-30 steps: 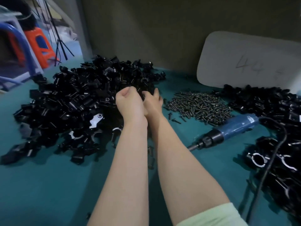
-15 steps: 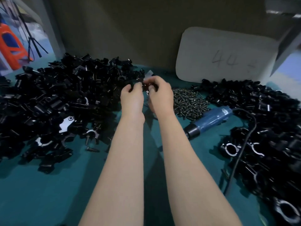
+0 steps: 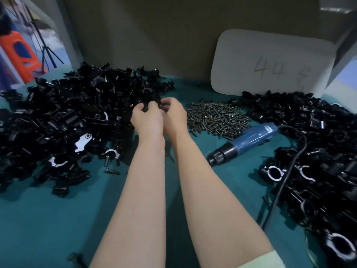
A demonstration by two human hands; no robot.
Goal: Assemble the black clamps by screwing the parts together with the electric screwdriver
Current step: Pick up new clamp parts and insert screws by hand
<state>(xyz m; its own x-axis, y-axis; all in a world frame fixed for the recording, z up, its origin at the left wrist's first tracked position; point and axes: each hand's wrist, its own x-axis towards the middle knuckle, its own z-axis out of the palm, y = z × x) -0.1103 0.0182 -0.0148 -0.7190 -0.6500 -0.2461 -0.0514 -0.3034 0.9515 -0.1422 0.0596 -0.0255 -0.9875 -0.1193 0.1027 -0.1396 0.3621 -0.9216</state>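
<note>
Left grip (image 3: 147,118) and right grip (image 3: 174,115) both pinch black clamp parts (image 3: 145,108), seemingly mating halves beside the pile, the electric screwdriver (image 3: 249,141) lying ready at right

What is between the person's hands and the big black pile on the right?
A heap of small dark metal screws lies there, between the right hand and the right-hand pile of black clamp parts, seen in the head view.

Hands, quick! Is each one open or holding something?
Left hand: fingers curled, gripping a small black clamp part.
Right hand: fingers curled, pinching a second black clamp piece.
</note>
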